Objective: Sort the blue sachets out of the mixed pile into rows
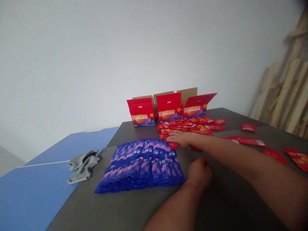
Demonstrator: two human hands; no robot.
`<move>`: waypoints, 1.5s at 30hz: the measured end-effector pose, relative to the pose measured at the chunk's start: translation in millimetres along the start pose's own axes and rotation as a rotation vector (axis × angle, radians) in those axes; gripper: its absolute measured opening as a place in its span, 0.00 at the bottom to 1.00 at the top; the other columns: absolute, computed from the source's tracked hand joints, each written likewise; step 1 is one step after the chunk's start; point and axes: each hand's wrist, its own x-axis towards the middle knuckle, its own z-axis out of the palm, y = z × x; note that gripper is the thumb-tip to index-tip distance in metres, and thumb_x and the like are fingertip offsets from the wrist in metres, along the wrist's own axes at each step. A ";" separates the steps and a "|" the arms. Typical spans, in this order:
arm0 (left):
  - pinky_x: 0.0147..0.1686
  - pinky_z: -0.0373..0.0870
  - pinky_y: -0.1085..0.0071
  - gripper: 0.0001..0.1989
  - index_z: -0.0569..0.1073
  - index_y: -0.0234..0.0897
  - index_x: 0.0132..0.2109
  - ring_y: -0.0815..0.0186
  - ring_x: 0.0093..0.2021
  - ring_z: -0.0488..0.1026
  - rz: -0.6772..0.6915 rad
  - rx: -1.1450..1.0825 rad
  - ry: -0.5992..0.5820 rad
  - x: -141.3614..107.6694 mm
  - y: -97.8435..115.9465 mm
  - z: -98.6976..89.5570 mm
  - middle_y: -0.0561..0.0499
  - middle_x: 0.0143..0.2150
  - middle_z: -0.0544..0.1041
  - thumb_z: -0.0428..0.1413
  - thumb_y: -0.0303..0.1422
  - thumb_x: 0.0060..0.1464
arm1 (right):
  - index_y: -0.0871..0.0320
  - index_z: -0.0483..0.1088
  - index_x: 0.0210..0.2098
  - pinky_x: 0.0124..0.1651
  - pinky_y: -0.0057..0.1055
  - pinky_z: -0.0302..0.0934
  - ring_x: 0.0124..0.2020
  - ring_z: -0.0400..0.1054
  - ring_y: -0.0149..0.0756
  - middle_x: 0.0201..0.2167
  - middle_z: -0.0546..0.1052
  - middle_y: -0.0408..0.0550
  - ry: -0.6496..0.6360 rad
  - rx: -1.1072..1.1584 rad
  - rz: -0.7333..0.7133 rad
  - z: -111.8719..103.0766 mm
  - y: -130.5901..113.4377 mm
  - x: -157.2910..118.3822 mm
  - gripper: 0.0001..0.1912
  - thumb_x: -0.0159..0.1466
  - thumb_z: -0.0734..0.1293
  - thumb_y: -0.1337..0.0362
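Observation:
My right hand reaches across from the right and lies over the near left edge of a pile of red sachets. Its fingers are stretched out and flat, touching the sachets without visibly gripping one. My left hand is curled into a fist on the dark table. No sachet sticks out of this fist, though its fingertips are turned away from view. Just left of it lies a broad pile of blue-purple sachets, laid in overlapping rows.
Three open red cartons stand in a row at the table's back, flaps up. Loose red sachets lie to the right on the dark table. A grey cloth straddles the blue table edge. Wooden slats lean against the wall.

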 end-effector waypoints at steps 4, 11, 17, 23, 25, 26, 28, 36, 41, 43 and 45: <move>0.32 0.61 0.72 0.13 0.73 0.37 0.39 0.64 0.36 0.71 0.001 0.002 0.008 0.2 -0.4 0.3 0.47 0.37 0.76 0.44 0.27 0.52 | 0.56 0.62 0.58 0.61 0.48 0.41 0.58 0.57 0.46 0.57 0.66 0.56 -0.001 -0.018 -0.020 -0.4 -2.6 2.2 0.38 0.47 0.68 0.70; 0.33 0.63 0.72 0.14 0.73 0.36 0.40 0.63 0.36 0.71 -0.012 0.006 -0.011 -0.5 3.0 -2.0 0.46 0.37 0.77 0.44 0.28 0.53 | 0.61 0.61 0.58 0.57 0.43 0.51 0.57 0.59 0.47 0.56 0.65 0.59 0.223 0.157 0.222 -4.2 9.1 -4.4 0.34 0.51 0.67 0.67; 0.39 0.65 0.71 0.16 0.73 0.37 0.45 0.61 0.44 0.72 0.030 -0.075 -0.025 -2.6 4.2 -4.1 0.45 0.46 0.76 0.44 0.29 0.55 | 0.64 0.62 0.57 0.56 0.44 0.53 0.57 0.59 0.52 0.57 0.65 0.62 0.244 0.184 0.548 -7.0 -1.6 35.2 0.28 0.61 0.62 0.57; 0.39 0.65 0.71 0.15 0.73 0.36 0.43 0.62 0.41 0.72 -0.013 -0.064 -0.029 -2.6 6.0 -6.3 0.45 0.42 0.77 0.45 0.27 0.54 | 0.59 0.72 0.47 0.52 0.39 0.57 0.50 0.65 0.46 0.47 0.73 0.56 0.215 0.136 0.495 -25.3 -3.7 25.6 0.18 0.63 0.60 0.58; 0.37 0.64 0.72 0.14 0.73 0.36 0.40 0.63 0.38 0.71 -0.026 -0.028 -0.024 -1.8 6.5 -6.6 0.46 0.39 0.77 0.45 0.26 0.53 | 0.59 0.72 0.48 0.51 0.36 0.57 0.48 0.66 0.44 0.46 0.74 0.55 0.212 0.176 0.469 -31.2 6.6 0.2 0.18 0.64 0.59 0.58; 0.36 0.63 0.72 0.13 0.73 0.36 0.39 0.64 0.37 0.71 -0.022 -0.019 -0.018 -1.4 6.7 -6.6 0.46 0.38 0.77 0.45 0.26 0.52 | 0.60 0.72 0.48 0.51 0.35 0.58 0.48 0.67 0.44 0.47 0.74 0.55 0.186 0.197 0.469 -32.8 11.9 -15.6 0.20 0.63 0.60 0.56; 0.34 0.63 0.73 0.12 0.73 0.37 0.37 0.65 0.36 0.70 -0.017 -0.015 -0.005 -0.9 7.0 -6.3 0.47 0.36 0.76 0.45 0.26 0.52 | 0.60 0.69 0.53 0.51 0.36 0.59 0.49 0.66 0.47 0.50 0.72 0.56 0.089 0.228 0.507 -32.3 19.4 -49.8 0.28 0.58 0.65 0.51; 0.33 0.61 0.74 0.12 0.72 0.38 0.36 0.67 0.33 0.69 -0.004 -0.011 0.026 -0.1 5.6 -4.9 0.50 0.34 0.76 0.44 0.26 0.52 | 0.49 0.38 0.67 0.46 0.41 0.63 0.54 0.63 0.55 0.67 0.46 0.60 -0.257 0.224 0.735 6.0 2.6 -121.5 0.59 0.43 0.73 0.55; 0.32 0.60 0.75 0.11 0.71 0.38 0.36 0.67 0.34 0.69 -0.018 -0.004 0.014 0.4 5.7 -5.9 0.50 0.34 0.76 0.44 0.25 0.52 | 0.51 0.47 0.66 0.48 0.37 0.62 0.51 0.67 0.49 0.60 0.62 0.57 -0.119 0.131 0.667 12.3 8.4 -106.4 0.49 0.48 0.70 0.60; 0.32 0.60 0.75 0.11 0.71 0.38 0.36 0.67 0.34 0.69 -0.016 -0.004 0.013 0.5 4.9 -5.0 0.50 0.34 0.76 0.45 0.25 0.52 | 0.54 0.53 0.64 0.49 0.36 0.61 0.51 0.67 0.48 0.57 0.66 0.58 -0.042 0.089 0.668 12.8 11.3 -97.4 0.44 0.50 0.70 0.59; 0.31 0.59 0.75 0.11 0.70 0.38 0.35 0.67 0.33 0.69 0.000 -0.005 0.025 0.7 3.4 -3.3 0.50 0.34 0.75 0.45 0.25 0.51 | 0.53 0.56 0.63 0.49 0.36 0.60 0.50 0.67 0.47 0.55 0.67 0.58 0.004 0.049 0.687 14.1 11.1 -86.8 0.39 0.53 0.69 0.59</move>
